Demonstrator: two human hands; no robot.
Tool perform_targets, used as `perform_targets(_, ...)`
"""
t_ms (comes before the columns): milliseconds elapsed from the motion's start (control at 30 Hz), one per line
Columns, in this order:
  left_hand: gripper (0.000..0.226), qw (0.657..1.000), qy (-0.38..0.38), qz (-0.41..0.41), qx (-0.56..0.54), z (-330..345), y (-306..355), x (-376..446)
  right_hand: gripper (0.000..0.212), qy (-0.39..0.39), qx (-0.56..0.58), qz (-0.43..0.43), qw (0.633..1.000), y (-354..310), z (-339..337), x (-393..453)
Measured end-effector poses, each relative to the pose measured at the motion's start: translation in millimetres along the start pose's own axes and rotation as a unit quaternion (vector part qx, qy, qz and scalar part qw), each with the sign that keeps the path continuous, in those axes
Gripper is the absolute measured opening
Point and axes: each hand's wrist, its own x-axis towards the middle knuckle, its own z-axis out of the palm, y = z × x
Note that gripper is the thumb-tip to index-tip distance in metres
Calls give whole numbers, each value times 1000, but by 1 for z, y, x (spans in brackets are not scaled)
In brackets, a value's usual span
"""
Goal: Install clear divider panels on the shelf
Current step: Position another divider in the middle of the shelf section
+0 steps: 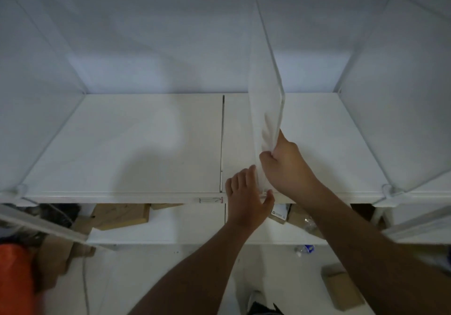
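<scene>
A clear divider panel (264, 78) stands upright on the white shelf (127, 148), a little right of the dark slot (222, 141) that runs front to back through the shelf's middle. My right hand (288, 166) grips the panel's near edge low down, fingers curled round it. My left hand (246, 197) rests at the shelf's front lip beside the panel's bottom corner, fingers straight along the panel's left face and thumb on its other side.
Clear side panels stand at the left (36, 90) and right (395, 90) ends of the shelf. Cardboard pieces (122, 214) lie on a lower shelf. On the floor are a plastic bottle (305, 250), a cardboard box (341, 285) and an orange object (14, 278).
</scene>
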Motion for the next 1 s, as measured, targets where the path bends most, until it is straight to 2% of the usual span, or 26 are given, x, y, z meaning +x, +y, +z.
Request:
perform_targets(200, 69, 998, 43, -40, 38, -17, -38, -9, 61, -35, 15, -18, 999, -22, 29, -1)
perform_targets(300, 76, 995, 38, -66, 59, -29, -61, -10, 67, -43, 4, -38, 998, -39, 47, 1)
perform_targets(400, 80, 996, 15, -70, 57, -31, -64, -9, 65, -13, 6, -26, 1000, -43, 51, 3)
perform_targets(667, 66, 997, 2, -55, 57, -28, -61, -12, 62, -44, -1, -11, 999, -40, 42, 5)
perform_targets(800, 50, 999, -8, -33, 31, -53, -83, -15, 75, -100, -6, -66, 993, -57, 60, -4)
perform_targets(867, 46, 998, -19, -11, 57, -66, -84, -17, 76, -95, -24, -82, 992, -63, 71, -3)
perform_targets(1000, 38, 996, 4, -65, -53, -66, -77, -17, 76, -79, -28, -55, 995, -64, 72, 7)
